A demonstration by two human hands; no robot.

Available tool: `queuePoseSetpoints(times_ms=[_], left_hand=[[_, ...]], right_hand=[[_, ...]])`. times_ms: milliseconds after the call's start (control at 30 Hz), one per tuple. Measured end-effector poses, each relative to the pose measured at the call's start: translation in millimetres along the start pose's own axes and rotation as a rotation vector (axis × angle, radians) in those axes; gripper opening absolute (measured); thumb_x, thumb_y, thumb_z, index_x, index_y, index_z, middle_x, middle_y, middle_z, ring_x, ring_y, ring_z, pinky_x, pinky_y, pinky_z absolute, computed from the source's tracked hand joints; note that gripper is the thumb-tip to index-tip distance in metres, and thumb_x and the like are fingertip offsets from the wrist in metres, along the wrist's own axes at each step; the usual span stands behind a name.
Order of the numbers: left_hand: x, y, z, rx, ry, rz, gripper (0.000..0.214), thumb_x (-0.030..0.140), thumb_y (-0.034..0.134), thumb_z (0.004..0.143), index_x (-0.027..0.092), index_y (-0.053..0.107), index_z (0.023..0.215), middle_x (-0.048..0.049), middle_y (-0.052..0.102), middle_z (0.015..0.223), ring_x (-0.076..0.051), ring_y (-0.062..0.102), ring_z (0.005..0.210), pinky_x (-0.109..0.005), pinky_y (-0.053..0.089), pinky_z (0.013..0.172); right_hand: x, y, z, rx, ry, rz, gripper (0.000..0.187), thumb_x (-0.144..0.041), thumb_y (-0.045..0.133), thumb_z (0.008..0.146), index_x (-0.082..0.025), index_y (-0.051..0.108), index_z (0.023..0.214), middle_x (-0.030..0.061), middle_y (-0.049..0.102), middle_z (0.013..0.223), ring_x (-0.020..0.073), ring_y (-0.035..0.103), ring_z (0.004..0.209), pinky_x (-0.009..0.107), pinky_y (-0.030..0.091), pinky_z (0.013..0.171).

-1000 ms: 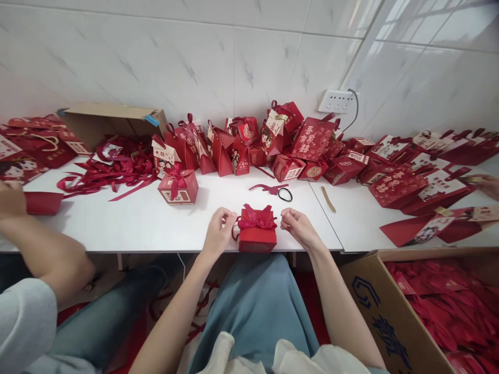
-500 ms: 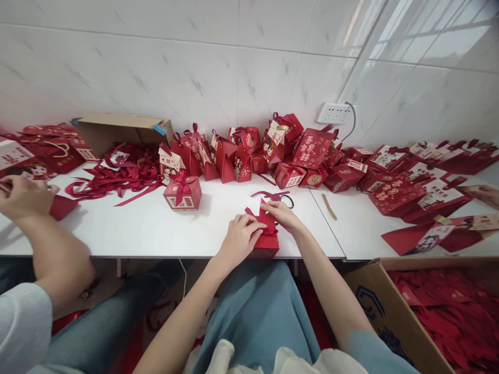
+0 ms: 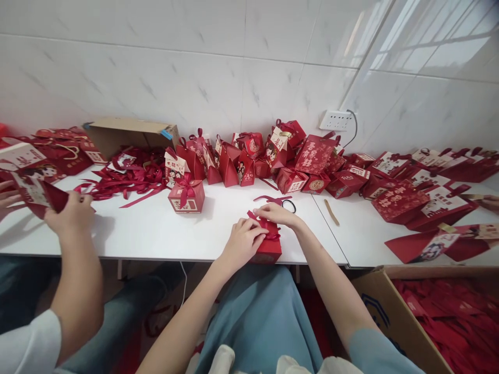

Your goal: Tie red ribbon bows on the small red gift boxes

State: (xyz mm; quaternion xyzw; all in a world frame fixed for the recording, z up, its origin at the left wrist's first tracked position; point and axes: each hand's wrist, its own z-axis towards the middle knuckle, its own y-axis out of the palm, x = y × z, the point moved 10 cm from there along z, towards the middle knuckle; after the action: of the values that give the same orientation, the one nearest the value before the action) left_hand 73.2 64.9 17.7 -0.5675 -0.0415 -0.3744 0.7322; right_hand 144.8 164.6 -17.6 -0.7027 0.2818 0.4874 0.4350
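Note:
A small red gift box (image 3: 268,253) sits at the table's front edge before me, a red ribbon (image 3: 270,227) on its top. My left hand (image 3: 245,238) lies against the box's upper left side, its fingers closed on the ribbon. From above and behind, my right hand (image 3: 274,213) pinches the ribbon as well. How the ribbon runs under my fingers is hidden. Just beyond my right hand lie a loose strip of ribbon (image 3: 273,199) and a black ring (image 3: 289,206). Farther left stands another gift box (image 3: 187,197) with a ribbon bow.
Many red gift boxes (image 3: 230,163) line the wall. Loose ribbons (image 3: 128,174) spill from a cardboard box (image 3: 130,124). A co-worker's hand (image 3: 70,218) holds a red box at left; another person's hand (image 3: 489,201) shows at right. A carton (image 3: 385,301) stands below the table.
My right hand has come down and left onto the ribbon, which stood upright before. At left, the co-worker has lifted a red box. The view has shifted slightly.

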Motion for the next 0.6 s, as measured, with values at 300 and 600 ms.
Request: queuePoseSetpoints(times_ms=[300, 600], left_hand=[[-2.3, 2.3, -0.5, -0.014, -0.015, 0.001, 0.024, 0.019, 0.048, 0.088, 0.022, 0.067, 0.102, -0.0057, 0.059, 0.101, -0.023, 0.048, 0.098, -0.043, 0.044, 0.089], [-11.1, -36.9, -24.0, 0.459, -0.053, -0.197, 0.040, 0.025, 0.053, 0.085, 0.023, 0.046, 0.124, -0.0088, 0.050, 0.116, -0.022, 0.047, 0.112, -0.041, 0.039, 0.098]], right_hand=[[9.0, -2.8, 1.4, 0.113, 0.046, 0.017, 0.026, -0.030, 0.064, 0.066, -0.015, 0.052, 0.048, -0.0067, 0.044, 0.044, 0.0062, 0.036, 0.044, 0.021, 0.025, 0.044], [35.3, -28.4, -45.2, 0.384, 0.013, 0.235, 0.035, -0.050, 0.051, 0.075, -0.018, 0.058, 0.087, 0.0054, 0.063, 0.092, 0.0140, 0.061, 0.074, 0.027, 0.048, 0.067]])
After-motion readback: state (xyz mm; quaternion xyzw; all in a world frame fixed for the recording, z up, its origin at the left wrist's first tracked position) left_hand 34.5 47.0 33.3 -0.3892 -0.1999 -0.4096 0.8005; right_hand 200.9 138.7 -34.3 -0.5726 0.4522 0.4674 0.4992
